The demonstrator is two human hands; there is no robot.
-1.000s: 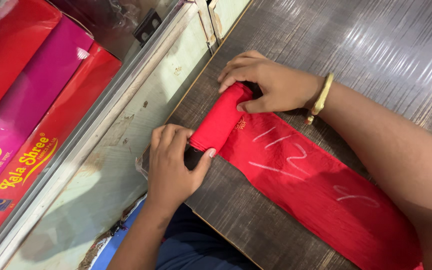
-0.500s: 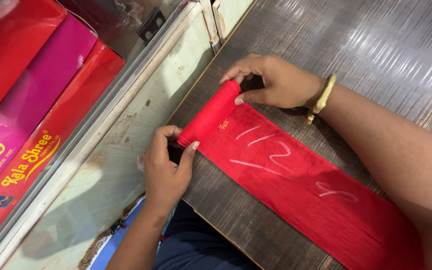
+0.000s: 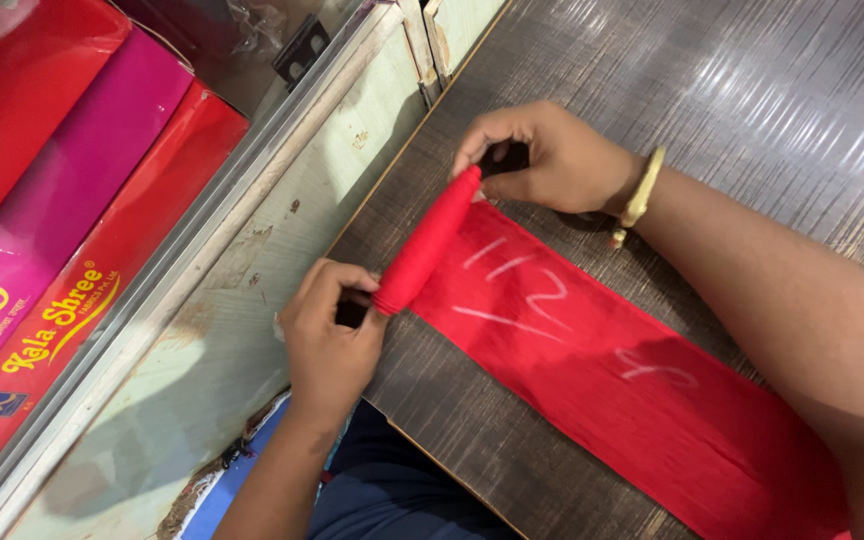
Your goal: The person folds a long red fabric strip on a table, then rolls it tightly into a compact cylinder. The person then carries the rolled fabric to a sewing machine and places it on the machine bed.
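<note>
A: What's the left hand (image 3: 327, 345) on?

B: The near end of a red cloth roll (image 3: 426, 243) — fingers curled shut round the end, thumb on top. It sits right at the bench (image 3: 752, 90) edge.

A: And the right hand (image 3: 547, 160)?

B: Far end of the same roll. Fingers bent over it, tips pinching the end, closed on it. Yellowish bangle (image 3: 640, 190) on that wrist.

A: Where's the roll lying?

B: On the dark wood-grain bench, slanting from near-left to far-right, approx. parallel to the bench's left edge. It's thin and tight, held between both hands.

A: Loose cloth?

B: A long red strip (image 3: 642, 400) runs out flat from the roll toward the lower right — goes off frame at the bottom corner. White chalk-like marks (image 3: 512, 290) on it just beside the roll, a fainter one further down. The right forearm lies across the strip's far side.

A: Anything else nearby?

B: Left of the bench there's a pale worn ledge w/ a metal rail (image 3: 202, 260), then flat boxes — red (image 3: 102, 300), magenta (image 3: 62, 190) — stacked side by side. Blue clothing (image 3: 402, 500) shows below the left arm.
</note>
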